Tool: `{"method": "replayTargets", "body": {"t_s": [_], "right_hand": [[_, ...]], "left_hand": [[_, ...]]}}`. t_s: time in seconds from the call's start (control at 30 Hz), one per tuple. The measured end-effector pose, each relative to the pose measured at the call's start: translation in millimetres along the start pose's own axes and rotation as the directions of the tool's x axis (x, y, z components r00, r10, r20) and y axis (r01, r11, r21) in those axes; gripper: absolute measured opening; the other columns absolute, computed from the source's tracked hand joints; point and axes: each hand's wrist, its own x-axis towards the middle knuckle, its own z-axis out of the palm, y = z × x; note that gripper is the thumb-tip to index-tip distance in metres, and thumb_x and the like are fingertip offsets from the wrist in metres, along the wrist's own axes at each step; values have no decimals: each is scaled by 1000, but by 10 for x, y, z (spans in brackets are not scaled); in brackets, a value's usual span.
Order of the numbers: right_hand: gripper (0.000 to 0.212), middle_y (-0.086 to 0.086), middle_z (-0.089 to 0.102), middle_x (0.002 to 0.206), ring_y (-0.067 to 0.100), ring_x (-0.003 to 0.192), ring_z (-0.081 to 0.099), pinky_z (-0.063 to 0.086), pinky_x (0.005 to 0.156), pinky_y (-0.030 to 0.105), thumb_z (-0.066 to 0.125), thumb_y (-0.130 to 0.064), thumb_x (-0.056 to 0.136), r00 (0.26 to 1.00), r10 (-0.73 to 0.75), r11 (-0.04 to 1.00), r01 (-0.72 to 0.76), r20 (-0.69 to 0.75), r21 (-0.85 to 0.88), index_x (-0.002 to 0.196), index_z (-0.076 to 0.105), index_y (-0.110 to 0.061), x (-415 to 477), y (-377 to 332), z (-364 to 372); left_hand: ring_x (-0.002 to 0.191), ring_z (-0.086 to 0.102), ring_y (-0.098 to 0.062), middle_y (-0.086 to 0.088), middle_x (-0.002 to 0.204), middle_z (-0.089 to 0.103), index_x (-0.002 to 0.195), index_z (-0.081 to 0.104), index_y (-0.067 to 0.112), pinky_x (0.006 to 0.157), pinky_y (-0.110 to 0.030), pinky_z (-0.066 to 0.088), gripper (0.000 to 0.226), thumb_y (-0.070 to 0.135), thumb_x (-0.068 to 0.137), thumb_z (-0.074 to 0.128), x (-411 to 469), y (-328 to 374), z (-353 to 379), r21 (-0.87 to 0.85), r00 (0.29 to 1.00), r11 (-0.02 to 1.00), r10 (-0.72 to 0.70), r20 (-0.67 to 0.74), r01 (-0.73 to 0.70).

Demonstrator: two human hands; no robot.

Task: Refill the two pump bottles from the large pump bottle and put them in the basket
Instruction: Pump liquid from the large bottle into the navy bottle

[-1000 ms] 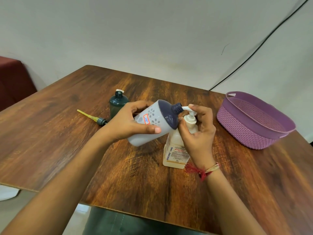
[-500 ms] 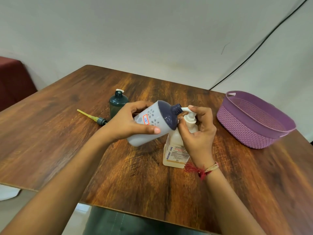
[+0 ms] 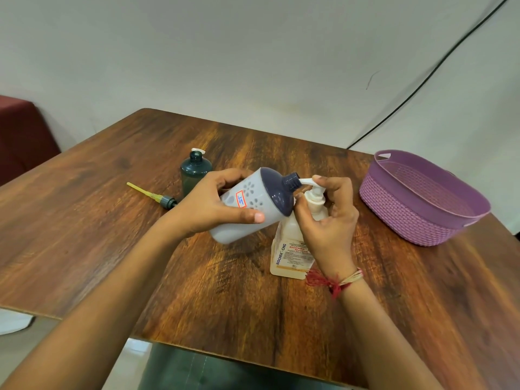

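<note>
Wood grain, dark and streaky, runs across the table [image 3: 84,235]. Farthest left lies a loose pump tube [image 3: 153,194], a thin yellow straw on a grey screw collar, flat on the wood. Near it the teal bottle [image 3: 195,171] stands upright: smooth translucent plastic, round-shouldered, its neck open.

My left hand [image 3: 208,209] grips the grey bottle [image 3: 247,209] round its pale, flower-printed barrel, thumb along the near side and fingers wrapped over the far side. I hold it tilted off the table, its navy dome and threaded neck pointing right and meeting a white spout.

That spout belongs to the large pump bottle [image 3: 289,249], squarish, cream and labelled, standing on the table. My right hand [image 3: 329,220] curls over its pump head, forefinger on top, thumb at the collar.

Well apart at far right sits the purple basket [image 3: 422,198], oval plastic moulded in a woven pattern.
</note>
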Motion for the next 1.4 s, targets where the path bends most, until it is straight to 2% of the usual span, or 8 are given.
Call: {"method": "replayTargets", "body": {"t_s": [0.17,0.3,0.43,0.63,0.87,1.1,1.3,1.4], "right_hand": [[47,-24,53,112,-2,95,58,47,80,16,66,-8,81,999,-29,999,29,27,16,121,47,-25,-4,8,-7],[47,-22,56,104,3,92,61,48,77,20,68,-4,80,1000,-9,999,8,19,37,113,49,-31,-2,12,4],[39,-19,58,96,3,86,61,50,74,20,68,-12,80,1000,1,999,-1,-8,33,106,49,-34,-6,-6,17],[46,-31,53,115,-1,100,58,46,84,16,65,-11,81,999,-29,999,28,14,29,120,49,-29,-5,-9,9],[34,-25,59,93,1,85,61,49,73,19,67,-14,79,1000,5,1000,-5,-20,30,101,50,-33,2,-15,25],[47,-28,53,113,2,96,59,48,81,19,66,-8,81,999,-23,999,22,30,25,120,47,-24,3,1,2],[38,-29,58,99,1,89,61,48,76,17,68,-13,80,1000,5,999,-5,-3,41,105,49,-35,20,-2,19],[40,-26,58,101,3,91,61,48,78,19,67,-12,80,1000,14,999,-14,-2,46,107,49,-35,14,-5,20]], "left_hand": [[87,66,-16,-5,102,66,115,61,12,70,-24,55,65,43,59,76,-3,4,11,-3,1000,1000,8,2,-8],[88,66,-18,-5,103,66,115,61,12,71,-27,56,65,41,59,76,5,6,-3,-11,1000,1000,7,-5,-7],[88,66,-18,-6,102,67,116,61,11,72,-28,55,67,42,58,77,-4,-1,-8,-5,1000,1000,-3,-2,3],[88,66,-22,-9,102,66,115,62,10,72,-30,55,68,41,57,77,-18,8,6,-21,1000,1000,-1,-17,1],[86,66,-20,-8,100,67,113,63,10,70,-27,54,66,42,56,77,-17,7,3,-14,1000,1000,-15,-13,15],[86,65,-20,-9,101,66,113,62,9,71,-27,54,68,42,56,76,-20,18,5,-21,1000,1000,-11,-12,11],[89,65,-20,-9,103,66,115,61,8,73,-29,55,70,42,56,77,-6,23,4,-14,1000,1000,-9,-9,9],[88,66,-20,-9,102,66,114,61,8,73,-29,55,69,42,56,77,-7,26,10,-11,1000,1000,-10,-7,10]]}}
